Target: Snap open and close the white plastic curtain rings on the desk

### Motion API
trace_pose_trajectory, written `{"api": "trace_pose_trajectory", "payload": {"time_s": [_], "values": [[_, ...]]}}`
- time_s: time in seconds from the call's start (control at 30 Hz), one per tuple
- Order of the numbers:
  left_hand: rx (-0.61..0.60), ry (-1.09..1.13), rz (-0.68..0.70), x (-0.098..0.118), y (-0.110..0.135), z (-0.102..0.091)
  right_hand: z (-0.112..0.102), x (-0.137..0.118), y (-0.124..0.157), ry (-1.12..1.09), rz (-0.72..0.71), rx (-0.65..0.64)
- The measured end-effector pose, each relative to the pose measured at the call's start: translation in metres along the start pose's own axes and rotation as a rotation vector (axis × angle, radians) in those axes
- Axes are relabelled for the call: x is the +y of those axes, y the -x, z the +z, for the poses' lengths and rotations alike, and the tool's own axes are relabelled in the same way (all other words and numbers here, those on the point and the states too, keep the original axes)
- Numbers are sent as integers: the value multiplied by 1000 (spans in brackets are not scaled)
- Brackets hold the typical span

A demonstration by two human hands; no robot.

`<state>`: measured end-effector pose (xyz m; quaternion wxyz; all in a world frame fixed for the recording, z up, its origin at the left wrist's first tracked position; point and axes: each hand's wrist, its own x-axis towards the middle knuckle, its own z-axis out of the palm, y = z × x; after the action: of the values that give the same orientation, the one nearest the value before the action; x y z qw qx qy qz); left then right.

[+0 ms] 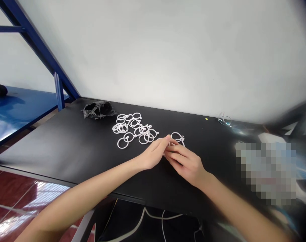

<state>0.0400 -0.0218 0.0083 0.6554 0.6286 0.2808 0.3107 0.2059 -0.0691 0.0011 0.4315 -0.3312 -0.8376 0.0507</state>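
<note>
My left hand [155, 152] and my right hand [186, 163] meet over the middle of the black table, fingertips together. Between them is a white ring [169, 144], mostly hidden by the fingers. Just beyond my right hand lie a few more white rings [177, 135], partly covered by it. To the left, a loose pile of thin white plastic rings [135, 127], each with a small knob like a curtain ring, spreads over the tabletop, some overlapping.
A crumpled black plastic bag [98, 110] sits at the back left of the black table [64, 148]. Eyeglasses [225, 121] lie near the wall, with a yellow speck [206, 119] beside them. A blurred-out item [267, 173] is at the right. Cables [132, 230] hang below the front edge.
</note>
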Motion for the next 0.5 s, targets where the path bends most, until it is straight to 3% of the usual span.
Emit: {"api": "trace_pose_trajectory", "payload": {"time_s": [0.1, 0.2, 0.4, 0.5], "values": [[-57, 72, -71, 1, -2, -2, -2, -2, 1, -45, 40, 104], [-81, 55, -94, 4, -3, -7, -6, 1, 3, -132, 212, 230], [-251, 8, -185, 12, -1, -13, -12, 10, -1, -542, 500, 19], [-289, -17, -214, 12, 0, -16, -14, 9, -6, -720, 626, -17]]}}
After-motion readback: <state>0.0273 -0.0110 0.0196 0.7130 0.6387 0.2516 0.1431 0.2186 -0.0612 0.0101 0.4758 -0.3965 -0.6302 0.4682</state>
